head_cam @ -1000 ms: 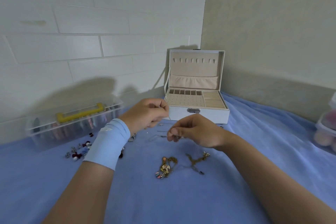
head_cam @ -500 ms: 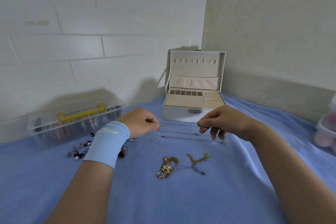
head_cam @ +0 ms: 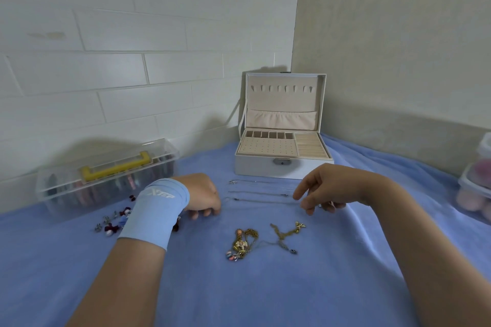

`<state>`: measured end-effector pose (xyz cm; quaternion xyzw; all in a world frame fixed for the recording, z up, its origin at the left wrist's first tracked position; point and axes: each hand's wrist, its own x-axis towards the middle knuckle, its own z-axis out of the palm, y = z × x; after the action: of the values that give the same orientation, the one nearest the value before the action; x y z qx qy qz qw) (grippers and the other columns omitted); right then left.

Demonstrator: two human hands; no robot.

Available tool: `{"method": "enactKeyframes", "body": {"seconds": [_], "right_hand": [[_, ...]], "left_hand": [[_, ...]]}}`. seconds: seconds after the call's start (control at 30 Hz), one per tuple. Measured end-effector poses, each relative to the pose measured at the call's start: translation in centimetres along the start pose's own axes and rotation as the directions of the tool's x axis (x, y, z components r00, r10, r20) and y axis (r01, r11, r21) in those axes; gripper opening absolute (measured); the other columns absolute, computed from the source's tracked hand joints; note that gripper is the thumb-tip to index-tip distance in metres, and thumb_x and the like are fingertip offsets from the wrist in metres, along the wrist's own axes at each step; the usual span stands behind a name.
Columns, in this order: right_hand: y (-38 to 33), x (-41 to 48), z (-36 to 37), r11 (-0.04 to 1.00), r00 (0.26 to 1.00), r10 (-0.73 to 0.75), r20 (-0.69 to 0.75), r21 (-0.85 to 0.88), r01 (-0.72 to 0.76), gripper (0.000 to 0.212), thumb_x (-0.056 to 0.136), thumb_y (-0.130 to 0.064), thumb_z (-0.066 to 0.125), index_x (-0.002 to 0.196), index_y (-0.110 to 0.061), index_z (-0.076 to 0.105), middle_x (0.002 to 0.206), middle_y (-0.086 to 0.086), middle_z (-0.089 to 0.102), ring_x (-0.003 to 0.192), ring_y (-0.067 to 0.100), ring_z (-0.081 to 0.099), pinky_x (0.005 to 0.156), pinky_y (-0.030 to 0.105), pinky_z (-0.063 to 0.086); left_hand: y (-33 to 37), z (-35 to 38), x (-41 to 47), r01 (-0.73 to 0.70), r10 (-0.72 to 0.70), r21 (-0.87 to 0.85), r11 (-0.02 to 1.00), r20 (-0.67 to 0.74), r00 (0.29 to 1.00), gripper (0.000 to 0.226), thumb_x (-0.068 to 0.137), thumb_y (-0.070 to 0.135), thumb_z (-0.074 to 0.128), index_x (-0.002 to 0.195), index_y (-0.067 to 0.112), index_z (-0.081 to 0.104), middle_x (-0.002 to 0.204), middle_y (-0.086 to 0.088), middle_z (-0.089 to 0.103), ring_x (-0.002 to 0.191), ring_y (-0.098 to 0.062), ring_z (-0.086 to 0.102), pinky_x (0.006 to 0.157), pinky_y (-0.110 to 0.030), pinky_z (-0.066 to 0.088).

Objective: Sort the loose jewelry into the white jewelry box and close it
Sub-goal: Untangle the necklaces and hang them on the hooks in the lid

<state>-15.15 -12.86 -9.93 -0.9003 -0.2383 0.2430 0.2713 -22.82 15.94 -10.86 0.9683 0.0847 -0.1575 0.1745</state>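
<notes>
- A wide, light blue wristband point(head_cam: 156, 216) of soft, stretchy cloth is worn on the left wrist and covers the start of the forearm.
- The wristband has a white printed logo point(head_cam: 159, 194): the letters "XTEP", with a big crossed X.
- The left hand point(head_cam: 203, 195) and the right hand point(head_cam: 329, 188) are bare.
- The left forearm point(head_cam: 114, 287) and the right forearm point(head_cam: 425, 260) are bare down to the picture edge.

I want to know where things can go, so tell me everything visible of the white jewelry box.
The white jewelry box stands open on the blue cloth in the wall corner, lid upright. Beige, velvety-looking lining: hooks and a gathered pocket in the lid; small compartments, a perforated panel and ring rolls in the tray, all seemingly empty. A metal latch sits on its front.
</notes>
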Motion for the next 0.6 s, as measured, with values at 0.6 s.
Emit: {"method": "enactKeyframes", "body": {"seconds": [0.6], "right_hand": [[-0.9,0.3,0.8,0.932,0.985,-0.167,0.038,0.332,0.145,0.025,0.102,-0.007,0.050,0.124,-0.014,0.060,0.074,0.003,0.057,0.051,0.015,0.039,0.051,0.028,0.023]], "left_hand": [[6.3,4.1,0.2,-0.363,0.451,-0.734,0.574,-0.086,0.888,0.020,0.100,0.010,0.054,0.117,0.007,0.061,0.099,-0.011,0.076,0.090,-0.024,0.073,0.092,-0.034,0.056]]}}
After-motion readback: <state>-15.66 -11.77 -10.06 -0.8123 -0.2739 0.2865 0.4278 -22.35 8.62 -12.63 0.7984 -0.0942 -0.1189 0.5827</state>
